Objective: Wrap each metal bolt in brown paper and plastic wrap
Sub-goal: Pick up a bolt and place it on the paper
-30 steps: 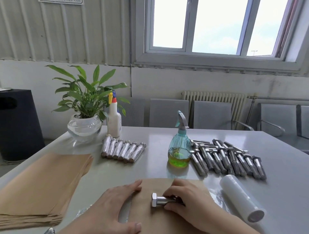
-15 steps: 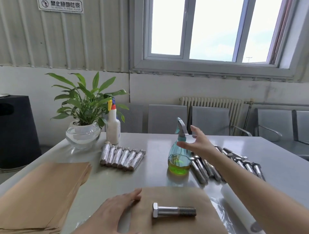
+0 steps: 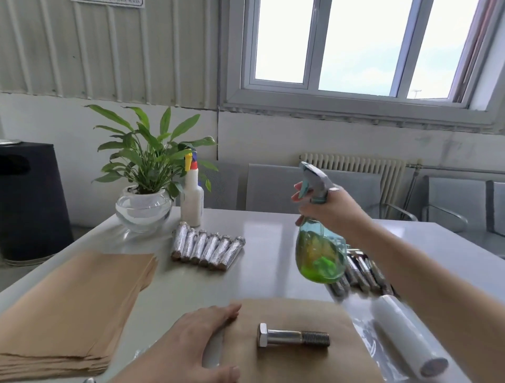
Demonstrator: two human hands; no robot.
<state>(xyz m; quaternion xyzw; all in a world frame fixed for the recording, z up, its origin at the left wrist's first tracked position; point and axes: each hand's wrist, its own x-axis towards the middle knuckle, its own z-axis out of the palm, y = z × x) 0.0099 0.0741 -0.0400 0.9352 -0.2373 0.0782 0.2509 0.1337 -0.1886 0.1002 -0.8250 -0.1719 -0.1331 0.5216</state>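
Bolt (image 3: pixel 293 335): hex-headed steel, lying on your brown sheet (image 3: pixel 297 363).
Right hand (image 3: pixel 329 209): grips the teal spray bottle (image 3: pixel 318 253) above the sheet.
Left hand (image 3: pixel 191 344): flat, fingers straight, on the sheet's left edge.

The spray bottle (image 3: pixel 318 253) and the right forearm hide most of the unwrapped bolts (image 3: pixel 360 273) near the tabletop's right edge, and those still showing are blurred. The left hand (image 3: pixel 196 344) is cut off by the bottom edge. The wall sign (image 3: pixel 109 2) is cropped at the top, unreadable.
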